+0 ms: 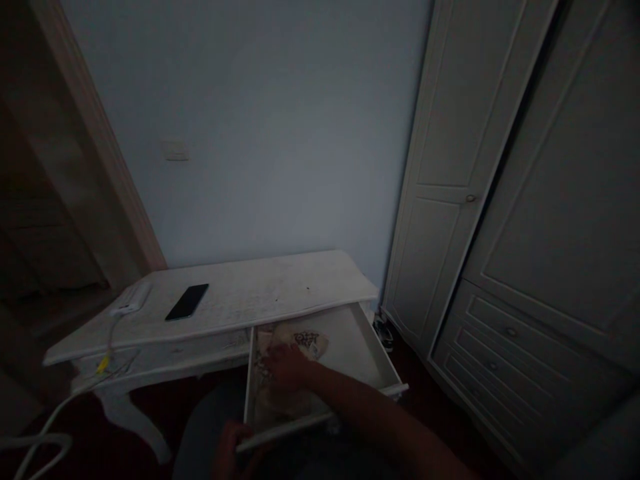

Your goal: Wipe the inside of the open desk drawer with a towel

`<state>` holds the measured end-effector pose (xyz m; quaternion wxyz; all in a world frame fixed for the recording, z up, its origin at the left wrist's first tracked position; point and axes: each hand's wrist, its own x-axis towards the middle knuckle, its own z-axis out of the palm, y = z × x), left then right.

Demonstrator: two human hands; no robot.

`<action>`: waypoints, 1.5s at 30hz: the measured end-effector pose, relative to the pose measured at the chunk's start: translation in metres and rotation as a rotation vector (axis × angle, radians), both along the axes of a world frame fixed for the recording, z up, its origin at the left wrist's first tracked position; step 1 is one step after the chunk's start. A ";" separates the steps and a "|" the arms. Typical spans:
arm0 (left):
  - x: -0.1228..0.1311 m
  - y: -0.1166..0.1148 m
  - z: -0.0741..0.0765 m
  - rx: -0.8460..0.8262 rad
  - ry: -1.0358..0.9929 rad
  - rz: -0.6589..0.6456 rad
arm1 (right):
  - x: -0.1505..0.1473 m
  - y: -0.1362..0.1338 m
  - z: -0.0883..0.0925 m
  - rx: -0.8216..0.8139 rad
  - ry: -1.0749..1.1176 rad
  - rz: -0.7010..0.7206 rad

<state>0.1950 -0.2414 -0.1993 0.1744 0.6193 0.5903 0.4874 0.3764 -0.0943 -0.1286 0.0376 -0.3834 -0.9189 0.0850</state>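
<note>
An open drawer [345, 373] juts out from the white desk [270, 287]. My right hand [286, 365] reaches down into it, resting on a beige patterned cloth item [313, 341] that lies along the drawer's left side. Its fingers are dim, and whether they grip the cloth I cannot tell. At the drawer's front left corner, my left hand [234, 440] has its fingers closed around the front panel's edge. More pale cloth shows beneath my right wrist.
A black phone [187, 302] and a white power bank-like box [131, 298] with a cable lie on the desk. White wardrobes [440, 200] stand at right, a shoe [384, 333] on the floor beside them. A doorway opens at left.
</note>
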 end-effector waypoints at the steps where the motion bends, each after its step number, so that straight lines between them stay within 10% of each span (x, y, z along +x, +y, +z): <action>1: 0.000 0.000 0.000 -0.003 -0.005 0.007 | 0.009 -0.004 -0.001 -0.038 -0.011 0.061; 9: -0.006 0.003 -0.005 -0.060 -0.001 -0.038 | 0.086 -0.022 0.005 -0.169 -0.042 0.265; 18: 0.002 -0.002 0.002 -0.047 -0.035 0.015 | 0.189 -0.001 0.023 0.039 -0.018 -0.360; 24: 0.006 -0.005 0.000 -0.026 -0.071 0.029 | 0.128 0.032 0.012 0.085 0.049 -0.471; 32: 0.001 -0.004 0.001 -0.048 -0.043 -0.001 | -0.011 0.005 -0.004 0.051 0.106 -0.147; 40: 0.005 -0.006 0.004 -0.079 -0.127 0.041 | 0.019 -0.017 -0.002 -0.314 0.070 0.203; 45: 0.011 -0.011 0.009 -0.156 -0.289 0.217 | 0.020 -0.031 0.014 -0.561 0.279 0.178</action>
